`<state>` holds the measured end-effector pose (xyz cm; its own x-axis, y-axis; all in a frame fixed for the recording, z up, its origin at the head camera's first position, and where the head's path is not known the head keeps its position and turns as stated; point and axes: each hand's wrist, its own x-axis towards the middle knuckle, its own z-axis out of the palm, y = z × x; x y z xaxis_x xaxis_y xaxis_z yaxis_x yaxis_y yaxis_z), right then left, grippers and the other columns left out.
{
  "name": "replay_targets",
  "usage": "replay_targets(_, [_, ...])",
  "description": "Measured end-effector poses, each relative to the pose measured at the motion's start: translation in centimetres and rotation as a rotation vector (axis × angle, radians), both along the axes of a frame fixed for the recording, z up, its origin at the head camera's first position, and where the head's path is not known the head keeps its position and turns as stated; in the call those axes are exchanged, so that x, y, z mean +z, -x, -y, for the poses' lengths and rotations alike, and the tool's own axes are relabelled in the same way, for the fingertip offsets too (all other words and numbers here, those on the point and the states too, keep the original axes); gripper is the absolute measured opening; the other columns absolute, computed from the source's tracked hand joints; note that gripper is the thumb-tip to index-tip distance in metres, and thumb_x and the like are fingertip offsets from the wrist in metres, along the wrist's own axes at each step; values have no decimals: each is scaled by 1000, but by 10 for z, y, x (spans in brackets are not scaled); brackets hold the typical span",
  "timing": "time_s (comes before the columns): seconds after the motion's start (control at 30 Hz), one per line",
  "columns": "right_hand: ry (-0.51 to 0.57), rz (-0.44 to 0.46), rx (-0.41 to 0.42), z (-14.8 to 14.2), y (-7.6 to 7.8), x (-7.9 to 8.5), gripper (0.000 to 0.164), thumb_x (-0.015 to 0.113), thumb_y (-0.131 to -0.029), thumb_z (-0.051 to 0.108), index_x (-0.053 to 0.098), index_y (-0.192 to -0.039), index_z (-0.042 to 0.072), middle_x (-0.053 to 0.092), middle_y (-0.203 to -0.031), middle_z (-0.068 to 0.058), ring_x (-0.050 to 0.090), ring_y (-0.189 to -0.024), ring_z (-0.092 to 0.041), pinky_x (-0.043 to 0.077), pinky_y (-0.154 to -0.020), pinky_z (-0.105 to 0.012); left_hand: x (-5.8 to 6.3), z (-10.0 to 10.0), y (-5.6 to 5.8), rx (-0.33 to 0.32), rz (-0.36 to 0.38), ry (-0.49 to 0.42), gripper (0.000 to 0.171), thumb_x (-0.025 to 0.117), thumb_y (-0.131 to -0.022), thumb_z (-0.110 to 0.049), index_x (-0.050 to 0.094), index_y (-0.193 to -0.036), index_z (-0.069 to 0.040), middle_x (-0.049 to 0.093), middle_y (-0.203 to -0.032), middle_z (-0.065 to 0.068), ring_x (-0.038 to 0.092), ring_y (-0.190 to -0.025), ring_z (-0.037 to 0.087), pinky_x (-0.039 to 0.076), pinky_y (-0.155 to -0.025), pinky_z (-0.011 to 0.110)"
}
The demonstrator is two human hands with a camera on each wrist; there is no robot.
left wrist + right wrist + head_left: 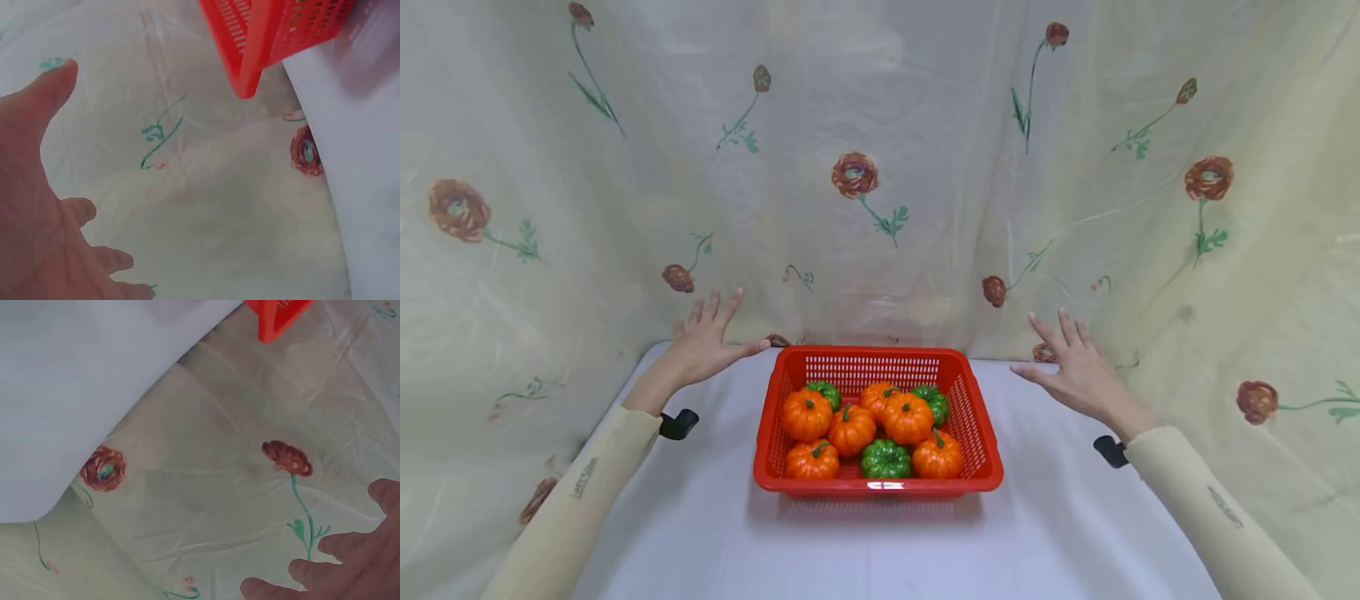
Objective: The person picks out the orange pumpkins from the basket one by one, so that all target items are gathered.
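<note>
A red plastic basket (880, 485) with slotted walls sits in the middle of the white table. Inside it lie several small orange pumpkins (908, 418) and 3 green pumpkins (885, 459), all glossy with short stems. My left hand (703, 346) is raised to the left of the basket, fingers spread, holding nothing. On the other side my right hand (1078, 371) hovers with fingers apart, likewise touching nothing. Both wrist views catch only a corner of the basket (253, 59), along with the spread fingers of each hand (356, 569).
A pale curtain (917, 108) printed with red-brown flowers hangs behind the table and along both sides. The white tabletop (880, 558) extends in front of the basket and to either side. A black wrist mount (679, 424) shows under the left wrist, another (1110, 451) under the right.
</note>
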<state>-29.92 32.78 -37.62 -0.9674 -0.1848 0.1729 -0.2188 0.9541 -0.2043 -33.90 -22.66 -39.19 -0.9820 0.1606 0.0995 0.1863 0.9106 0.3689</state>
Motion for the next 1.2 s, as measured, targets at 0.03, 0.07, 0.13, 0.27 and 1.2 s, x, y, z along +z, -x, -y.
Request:
replay_targets(0.03, [7,7,0,1,-2,0,92,50,-85,70,4,-155,32,-7,-161,-20,2,-143,-54,16,-102,-80,-1,-1,-2,-3,2,-11,106,46,-80,-79,-5,-155,-25,-9,-160,22,-5,-144,51,3,-108,77])
replay_targets(0.07, [11,15,0,3,-4,0,92,50,-85,70,4,-155,32,-7,-161,-20,3,-143,-54,20,-100,-80,-3,-1,-3,-5,10,-27,106,46,-81,-79,-6,-155,-25,-6,-160,23,1,-144,53,8,-108,76])
replay_targets(0.13, [34,24,2,5,-7,-4,93,51,-84,71,5,-155,32,-5,-161,-20,8,-142,-54,28,-97,-78,-7,-2,-7,-12,22,-63,104,48,-82,-76,-7,-155,-26,0,-160,25,12,-141,55,17,-107,76])
replay_targets(0.27, [81,39,22,11,-14,-16,95,54,-83,70,13,-156,25,7,-159,-25,22,-138,-54,37,-94,-74,-23,-3,-14,-38,48,-173,101,50,-85,-71,-7,-155,-25,7,-161,21,25,-139,52,32,-101,72])
replay_targets(1.2, [295,52,8,38,-53,-75,90,67,-81,60,28,-152,21,30,-152,-19,36,-134,-43,42,-95,-69,-94,-39,-54,-55,235,-840,53,33,-105,-26,18,-152,-6,52,-99,16,55,-74,18,56,-62,29])
